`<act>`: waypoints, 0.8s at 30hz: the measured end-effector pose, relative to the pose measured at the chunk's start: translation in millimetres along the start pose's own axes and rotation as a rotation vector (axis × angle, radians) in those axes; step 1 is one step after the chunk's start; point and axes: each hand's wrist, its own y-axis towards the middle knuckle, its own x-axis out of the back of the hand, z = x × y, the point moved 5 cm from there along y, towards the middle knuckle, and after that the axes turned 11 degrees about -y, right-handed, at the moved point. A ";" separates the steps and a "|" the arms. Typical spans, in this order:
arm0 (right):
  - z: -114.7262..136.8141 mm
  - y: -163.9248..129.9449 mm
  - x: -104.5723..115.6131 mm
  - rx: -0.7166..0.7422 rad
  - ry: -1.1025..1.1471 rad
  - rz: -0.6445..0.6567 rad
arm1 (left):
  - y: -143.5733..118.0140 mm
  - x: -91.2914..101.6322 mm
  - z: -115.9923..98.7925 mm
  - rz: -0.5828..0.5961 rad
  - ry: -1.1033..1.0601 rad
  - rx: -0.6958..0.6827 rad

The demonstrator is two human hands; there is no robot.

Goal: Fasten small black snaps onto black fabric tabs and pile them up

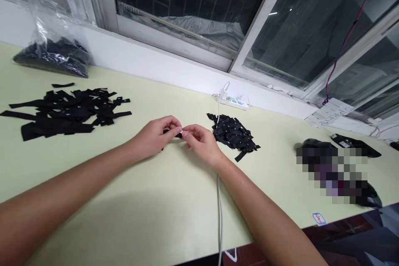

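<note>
Over the middle of the table, my left hand (157, 136) is closed on a black fabric strip (178, 134), mostly hidden by the fingers. My right hand (202, 140) meets it fingertip to fingertip, thumb and fingers pinched at the strip's end. A tiny white bit (184, 132) shows between the two hands; its kind is too small to tell. Close beyond my right hand lies a dense pile of black strips (235, 133) with small white marks. To the left of my left hand, a wider, looser pile of black strips (68, 112) is spread out.
A clear plastic bag (52, 50) of black pieces leans near the wall at the back left. A white power strip (233, 102) sits by the wall, and its white cable (220, 212) runs under my right arm to the front edge. Black items (358, 145) lie at right, partly pixelated.
</note>
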 end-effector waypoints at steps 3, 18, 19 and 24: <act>3.1 0.6 0.7 -0.018 0.040 0.006 | -1.2 -7.1 0.9 0.028 -0.090 0.019; -5.0 1.9 31.1 -0.043 -0.373 -0.270 | 0.6 15.6 1.8 -0.184 -0.227 -0.063; -5.2 1.8 33.3 -0.043 -0.376 -0.286 | 0.7 19.1 1.6 -0.209 -0.230 -0.072; -1.0 -1.6 25.0 -0.010 -0.393 -0.202 | 3.1 29.6 5.8 -0.194 -0.014 -0.028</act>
